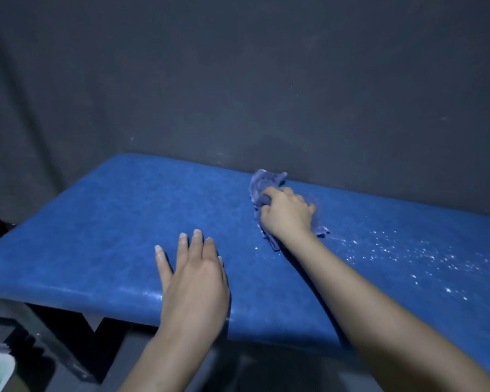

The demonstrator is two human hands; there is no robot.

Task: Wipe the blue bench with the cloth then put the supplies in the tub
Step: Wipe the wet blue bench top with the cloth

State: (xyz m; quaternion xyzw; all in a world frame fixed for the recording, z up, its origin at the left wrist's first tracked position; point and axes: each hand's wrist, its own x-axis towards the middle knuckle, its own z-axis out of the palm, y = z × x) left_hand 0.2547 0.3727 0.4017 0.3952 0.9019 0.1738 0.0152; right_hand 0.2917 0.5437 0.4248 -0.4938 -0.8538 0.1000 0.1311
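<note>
While left hand (194, 281) lies flat, right hand (287, 213) grips cloth (262, 181).

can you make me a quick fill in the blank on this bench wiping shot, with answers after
1. The right hand presses a crumpled ____ against the blue bench.
2. The left hand lies ____ on the bench, holding nothing.
3. White droplets speckle the bench to the ____ of the cloth.

Missing words: cloth; flat; right

A dark grey wall (266, 66) fills the background, dimly lit; shadowed floor (266, 372) lies below, nearly black.
</note>
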